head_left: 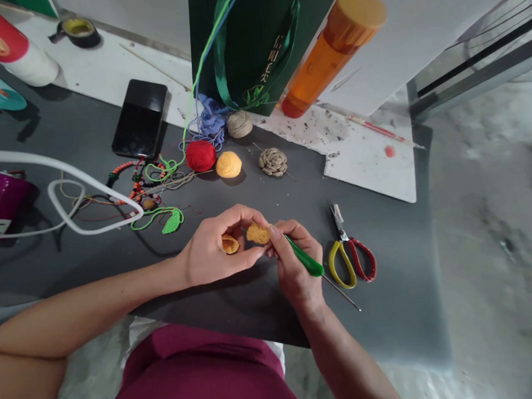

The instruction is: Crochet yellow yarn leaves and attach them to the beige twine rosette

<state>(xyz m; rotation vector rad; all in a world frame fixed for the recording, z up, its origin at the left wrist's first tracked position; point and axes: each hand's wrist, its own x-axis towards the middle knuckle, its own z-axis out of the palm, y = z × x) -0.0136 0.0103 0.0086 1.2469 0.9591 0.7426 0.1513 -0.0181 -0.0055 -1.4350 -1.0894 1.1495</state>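
Golden-yellow crochet work (257,233), tightly stitched and ridged, is held in the air above a matte grey mat (383,312), between the person's two hands. The left hand (215,248) curls closed around it, with a hollow, cup-shaped orange section (230,244) showing inside the fingers; whether that section is part of the same piece cannot be told. The right hand (295,263) grips a slim crochet hook (305,256) with a smooth green handle and a thin metal shaft, its fingertips (273,234) pressed against the yellow stitches. Just beside that hand lie scissors (352,260) with looped red and yellow handles. Farther up the mat sit a round red yarn ball (200,156), a yellow yarn ball (228,164) and a coiled twine rosette (273,162). To their left are a crocheted green leaf (172,222) on a green cord and a string of beads (134,181) beside a black phone (140,118). Behind them, speckled white paper (370,172) spreads under a green gift bag (243,49) and an orange plastic bottle (334,51). A rough concrete floor (489,215) shows to the right of the mat.
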